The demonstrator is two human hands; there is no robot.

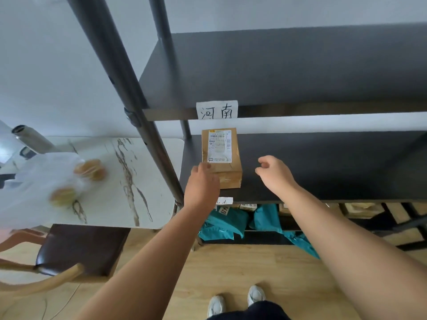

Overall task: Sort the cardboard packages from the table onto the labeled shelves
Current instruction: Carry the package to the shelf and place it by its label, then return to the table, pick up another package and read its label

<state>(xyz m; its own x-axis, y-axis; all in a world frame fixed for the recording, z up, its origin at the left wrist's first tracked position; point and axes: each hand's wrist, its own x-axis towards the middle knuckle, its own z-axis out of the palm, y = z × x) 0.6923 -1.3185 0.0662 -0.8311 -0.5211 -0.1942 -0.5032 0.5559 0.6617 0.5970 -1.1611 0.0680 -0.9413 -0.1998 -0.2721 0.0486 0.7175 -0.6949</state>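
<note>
A brown cardboard package with a white shipping label lies on the dark middle shelf, near its left end. My left hand rests against the package's front left corner, fingers touching it; whether it grips the box is unclear. To the package's right my right hand hovers over the shelf, fingers loosely curled, holding nothing. A handwritten paper label is stuck on the front edge of the upper shelf. Another small label sits on the middle shelf's edge, partly hidden by my left wrist.
Teal mailer bags and other parcels fill the bottom shelf. A marble-pattern table stands left of the rack, carrying a white plastic bag of round buns and a metal flask. A dark-seated chair is below. The slanted shelf post crosses nearby.
</note>
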